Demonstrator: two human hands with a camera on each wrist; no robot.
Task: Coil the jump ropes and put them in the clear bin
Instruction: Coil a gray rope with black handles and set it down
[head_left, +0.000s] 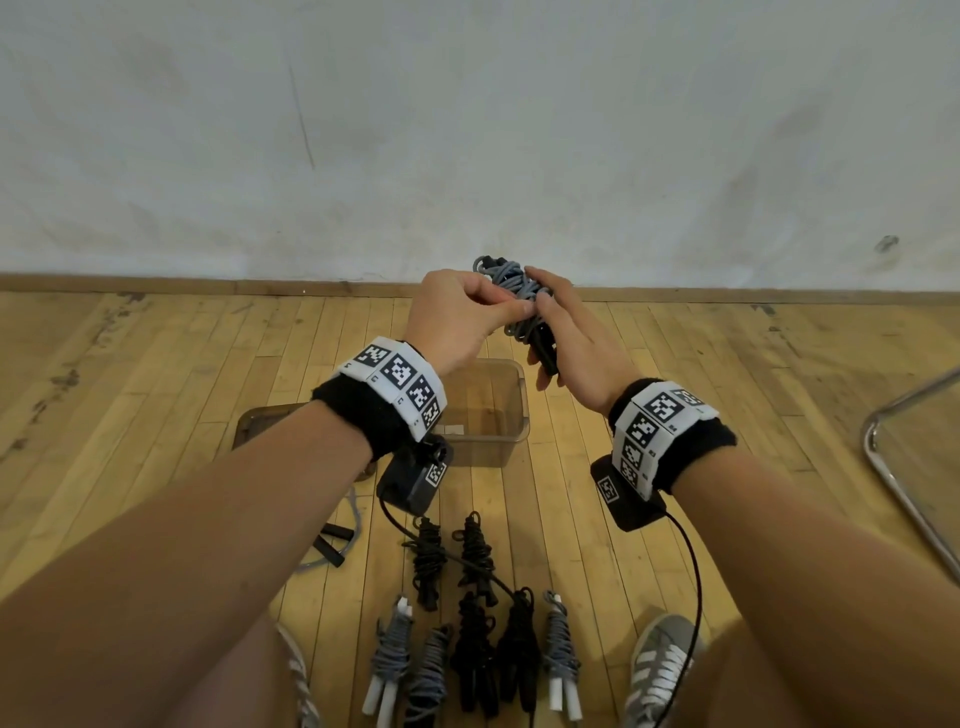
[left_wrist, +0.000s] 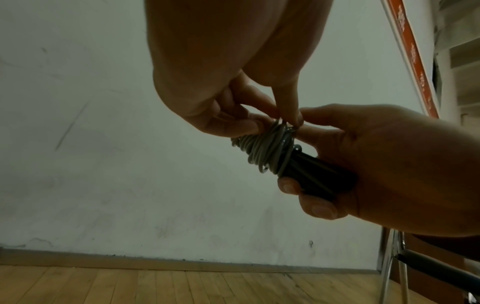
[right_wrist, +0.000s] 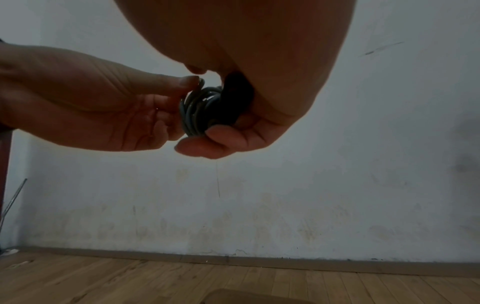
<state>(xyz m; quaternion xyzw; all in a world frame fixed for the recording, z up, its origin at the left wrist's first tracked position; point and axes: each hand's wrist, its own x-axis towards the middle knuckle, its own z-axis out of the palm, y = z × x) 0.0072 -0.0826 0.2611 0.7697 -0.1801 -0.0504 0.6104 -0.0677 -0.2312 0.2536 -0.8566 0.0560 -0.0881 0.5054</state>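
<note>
my right hand (head_left: 571, 332) has its grip clenched round the black handles of the grey jump rope (head_left: 519, 299), fingers curled under them. my left hand (head_left: 457, 317) pinches a strand at the top of the wound cord, thumb and forefinger closed on it. the bundle sits at centre frame in the head view, held up in the air between both hands.

long axis of the bundle runs from the handles, lower right in my right grip, up and left to the looped end. the clear bin (head_left: 511, 415) lies directly below and a little nearer me, open side up on the wooden floor (head_left: 156, 364). i judge the coming move is a short drop downward, and the right hand, which carries the weight, is the nearer one to make it.

the head view shows the bin and a row of coiled ropes (head_left: 472, 639) on the floor at the bottom of the frame, plus one loose rope (head_left: 337, 540) at lower left. neither wrist view shows these. the left wrist view shows the pinch on the strand and the wraps stacked above the handles; the right wrist view shows the bundle end-on, dark, with little detail.
</note>
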